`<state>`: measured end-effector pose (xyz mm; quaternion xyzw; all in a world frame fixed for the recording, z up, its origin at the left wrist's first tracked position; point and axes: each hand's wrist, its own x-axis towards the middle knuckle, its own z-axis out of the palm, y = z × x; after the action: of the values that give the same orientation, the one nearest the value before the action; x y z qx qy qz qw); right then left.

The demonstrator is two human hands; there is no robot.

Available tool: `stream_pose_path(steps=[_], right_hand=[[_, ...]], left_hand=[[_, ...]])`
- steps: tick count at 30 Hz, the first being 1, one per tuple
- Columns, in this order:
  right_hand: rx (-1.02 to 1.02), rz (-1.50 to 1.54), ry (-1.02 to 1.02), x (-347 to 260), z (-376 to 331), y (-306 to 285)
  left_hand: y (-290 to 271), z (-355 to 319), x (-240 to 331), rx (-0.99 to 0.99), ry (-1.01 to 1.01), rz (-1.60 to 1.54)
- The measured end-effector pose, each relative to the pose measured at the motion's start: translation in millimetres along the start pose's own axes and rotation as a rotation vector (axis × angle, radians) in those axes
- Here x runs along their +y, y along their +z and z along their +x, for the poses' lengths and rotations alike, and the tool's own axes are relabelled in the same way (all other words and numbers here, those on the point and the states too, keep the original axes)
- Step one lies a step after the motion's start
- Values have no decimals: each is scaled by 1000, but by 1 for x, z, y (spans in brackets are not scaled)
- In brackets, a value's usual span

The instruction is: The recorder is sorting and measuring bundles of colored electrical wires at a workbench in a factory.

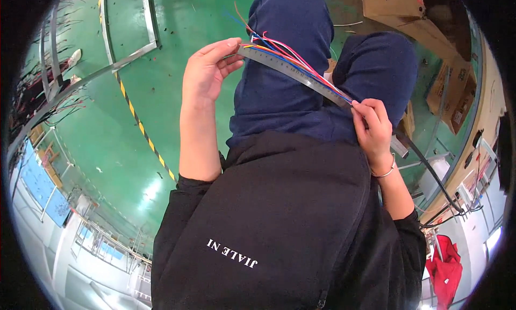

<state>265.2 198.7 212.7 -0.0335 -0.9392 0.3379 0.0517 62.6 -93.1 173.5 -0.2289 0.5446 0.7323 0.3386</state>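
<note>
A steel ruler [296, 73] lies slantwise above my lap, its left end higher in the picture. Along its upper edge runs a bundle of thin wires [307, 66] in red, blue, white and orange, whose loose ends fan out at the left. My left hand [210, 68] holds the ruler's left end between thumb and fingertips, with the other fingers loosely curled. At the opposite end, my right hand [372, 126] pinches the ruler and the wires together. The wire ends inside that pinch are hidden by the fingers.
Below my knees is a green floor with a yellow-black striped line [134, 116]. A metal frame [131, 59] stands at left, near hanging dark wires. Cardboard boxes [395, 2] sit at far right. A black cable [430, 167] and red cloth [445, 272] are at right.
</note>
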Motion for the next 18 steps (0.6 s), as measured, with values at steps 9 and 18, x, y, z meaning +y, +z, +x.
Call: stream_pose_path(steps=[9, 18], right_hand=[[-37, 37, 58, 4, -5, 5], [-40, 31, 93, 1, -3, -2]], left_hand=[[-9, 8, -10, 8, -41, -68], [-7, 6, -6, -24, -36, -62]])
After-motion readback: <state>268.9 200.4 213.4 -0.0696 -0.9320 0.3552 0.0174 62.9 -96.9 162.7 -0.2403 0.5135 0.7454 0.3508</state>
